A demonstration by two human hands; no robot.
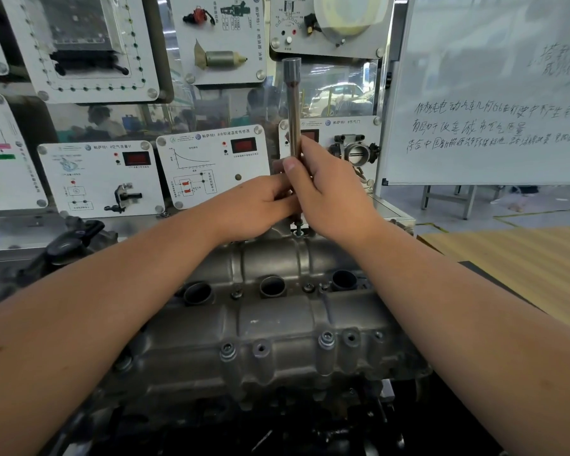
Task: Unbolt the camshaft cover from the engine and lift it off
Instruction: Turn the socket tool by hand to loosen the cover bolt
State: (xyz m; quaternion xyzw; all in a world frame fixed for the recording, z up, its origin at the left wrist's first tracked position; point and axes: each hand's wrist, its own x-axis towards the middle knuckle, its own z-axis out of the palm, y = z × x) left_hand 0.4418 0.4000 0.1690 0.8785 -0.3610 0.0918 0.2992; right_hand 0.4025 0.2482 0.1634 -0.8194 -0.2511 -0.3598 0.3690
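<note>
Closest to the person sits the engine (211,406), dark and oily at the bottom of the view. On top of it lies the camshaft cover (277,327), a big grey metal lid with bumps and three round holes (272,286) in a row. Along its near edge some bolts (326,339) are in place, and some bolt holes (261,348) look empty. The cover looks hard and stiff, so it should not bend. It is probably quite heavy and maybe slippery with oil. It seems best to lift it with both hands, one at each end, under the thick edges.

Farther back, both arms reach over the cover to its far edge. The left hand (260,205) curls around the bottom of a long shiny socket tool (293,120). The right hand (323,189) wraps around the same tool just above. The tool stands almost straight up over a far bolt (298,230). So the unbolting does not look finished.

Behind the engine are white teaching panels (211,169) with car parts on them. A whiteboard (491,93) with writing stands to the right.
</note>
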